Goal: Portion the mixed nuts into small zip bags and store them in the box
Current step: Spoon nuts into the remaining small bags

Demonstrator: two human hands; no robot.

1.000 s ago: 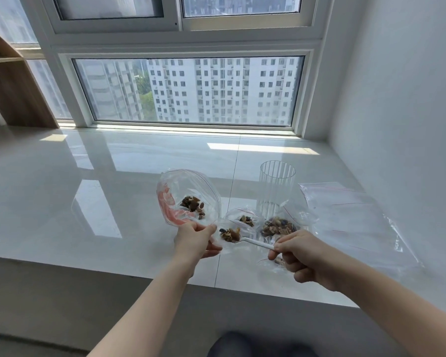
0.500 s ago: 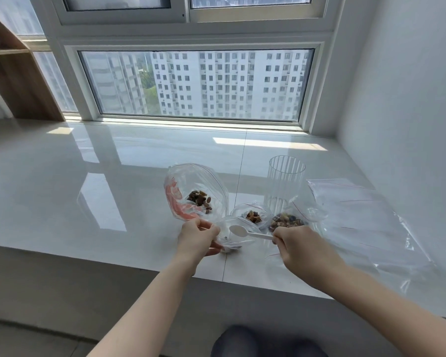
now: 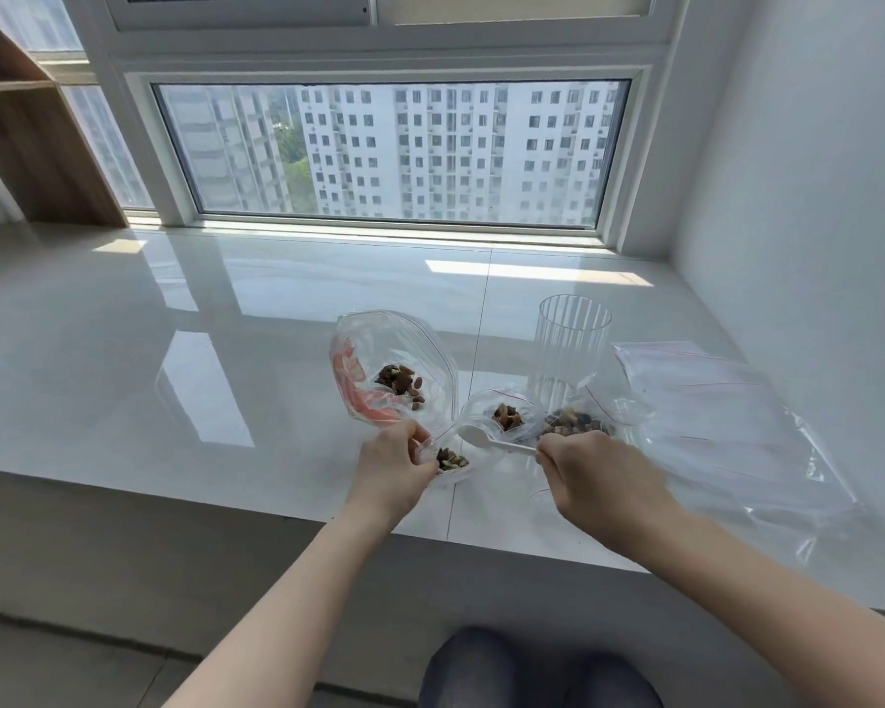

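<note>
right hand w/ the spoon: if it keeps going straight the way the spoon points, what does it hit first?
The right hand points its white spoon leftward, so it would likely first meet the small zip bag that the left hand pinches open. Depth is unclear: the bowl may pass just above its mouth.

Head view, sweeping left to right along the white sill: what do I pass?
Large clear bag with red print holding nuts → left hand → white plastic spoon → right hand → flat pile of empty clear zip bags.
</note>
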